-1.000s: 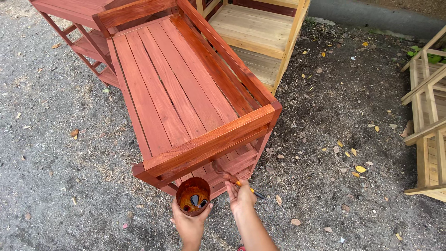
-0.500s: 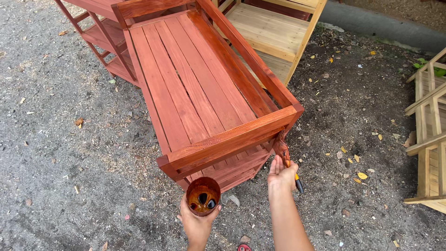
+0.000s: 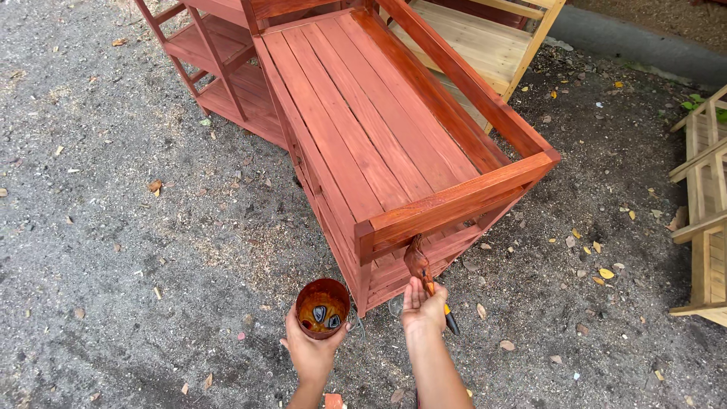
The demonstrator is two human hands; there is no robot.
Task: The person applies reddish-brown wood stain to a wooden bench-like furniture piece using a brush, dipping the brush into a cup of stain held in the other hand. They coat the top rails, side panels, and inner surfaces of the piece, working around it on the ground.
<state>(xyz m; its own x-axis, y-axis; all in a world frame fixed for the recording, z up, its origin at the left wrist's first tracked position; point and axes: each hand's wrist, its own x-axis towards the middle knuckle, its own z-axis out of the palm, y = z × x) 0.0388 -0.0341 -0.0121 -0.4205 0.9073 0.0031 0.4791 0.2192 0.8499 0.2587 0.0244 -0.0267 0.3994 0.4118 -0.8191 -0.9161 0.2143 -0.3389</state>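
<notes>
- Outdoors on grey gravel ground point(image 3: 113, 250), scattered with dry leaves and small chips; wide bare stretch across the left half of the frame.
- Lower centre-left: left hand point(image 3: 312, 353) wrapped around a rust-stained can point(image 3: 322, 307), fingers curled closed on its side, can upright with its open mouth up and brown stain inside.
- Centre: red-stained wooden rack point(image 3: 379, 144) with a slatted top, long axis running from upper left of the frame down to lower centre-right, near end rail just above both hands.
- Lower centre: right hand point(image 3: 424, 307) closed on a paintbrush point(image 3: 424, 276), bristles up and touching the underside of the near rail, handle slanting down to the lower right.
- Upper right: unstained pale wooden frame point(image 3: 492, 45) just behind the rack.
- Right edge: another pale wooden frame point(image 3: 704, 204), well apart, with open gravel between it and the rack.
</notes>
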